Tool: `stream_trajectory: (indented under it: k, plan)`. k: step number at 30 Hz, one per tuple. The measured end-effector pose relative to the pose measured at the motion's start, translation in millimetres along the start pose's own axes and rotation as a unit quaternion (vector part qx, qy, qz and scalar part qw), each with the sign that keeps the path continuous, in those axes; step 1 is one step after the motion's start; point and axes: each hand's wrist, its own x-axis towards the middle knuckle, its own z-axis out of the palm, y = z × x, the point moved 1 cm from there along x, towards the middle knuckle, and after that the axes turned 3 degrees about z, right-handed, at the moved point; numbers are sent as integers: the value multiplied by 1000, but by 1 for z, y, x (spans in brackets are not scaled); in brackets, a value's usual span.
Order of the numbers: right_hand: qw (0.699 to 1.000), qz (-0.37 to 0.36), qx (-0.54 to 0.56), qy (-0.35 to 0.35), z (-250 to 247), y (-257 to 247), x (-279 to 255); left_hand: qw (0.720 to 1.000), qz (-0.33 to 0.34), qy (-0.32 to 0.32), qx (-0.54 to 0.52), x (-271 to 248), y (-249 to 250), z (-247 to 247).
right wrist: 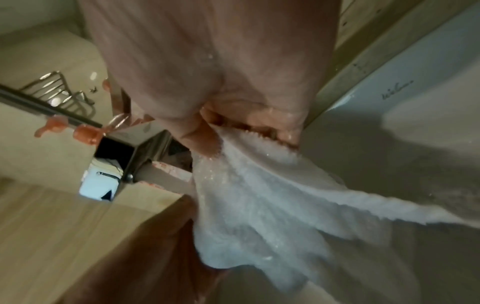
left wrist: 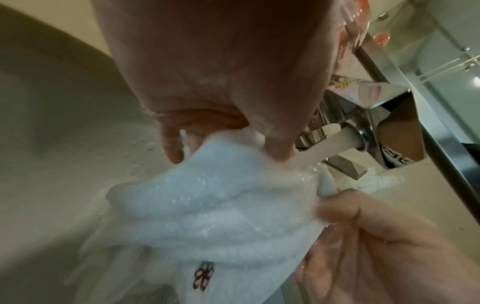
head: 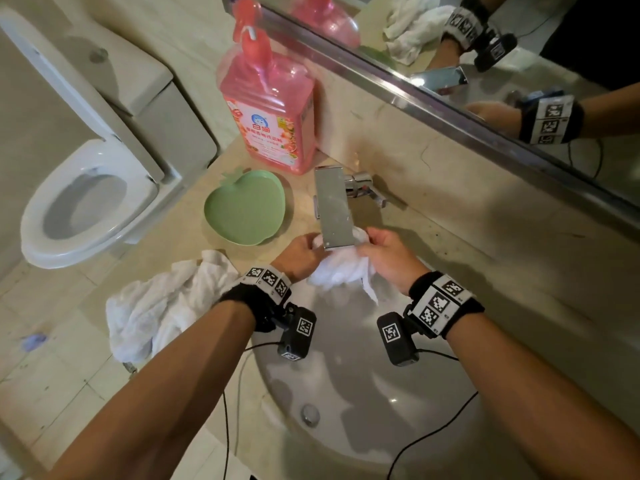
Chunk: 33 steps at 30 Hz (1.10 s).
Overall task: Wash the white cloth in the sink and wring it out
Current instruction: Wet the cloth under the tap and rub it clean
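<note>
A wet white cloth (head: pixel 341 273) (left wrist: pixel 221 207) (right wrist: pixel 249 197) with a small red flower mark is bunched under the chrome faucet (head: pixel 334 209) (left wrist: pixel 345 123) above the white sink (head: pixel 356 393). Water runs from the spout onto the cloth in the left wrist view. My left hand (head: pixel 303 252) (left wrist: pixel 207 123) pinches the cloth's left side. My right hand (head: pixel 388 256) (right wrist: pixel 207 131) grips its right side. A loose corner hangs down into the basin. The fingertips are partly hidden behind the faucet in the head view.
A second white cloth (head: pixel 162 303) lies crumpled on the counter's left edge. A green apple-shaped dish (head: pixel 246 207) and a pink detergent bottle (head: pixel 268 112) stand behind it. A toilet (head: pixel 86 202) is at far left; a mirror (head: pixel 502 64) runs along the wall. The drain (head: pixel 310 414) is near me.
</note>
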Motion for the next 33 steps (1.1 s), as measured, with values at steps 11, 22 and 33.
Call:
stream_trajectory:
  k: [11,22,33]
  plan:
    - [989,-33,-140,-13,7,6,5,1000,13,6,1,-4,14,-8]
    - [998,-50,-34,-12,11,-5,6,996,41,23,81,-33,-21,-24]
    - [997,-41,-69,21,18,-7,10,984,134,58,101,-55,17,-48]
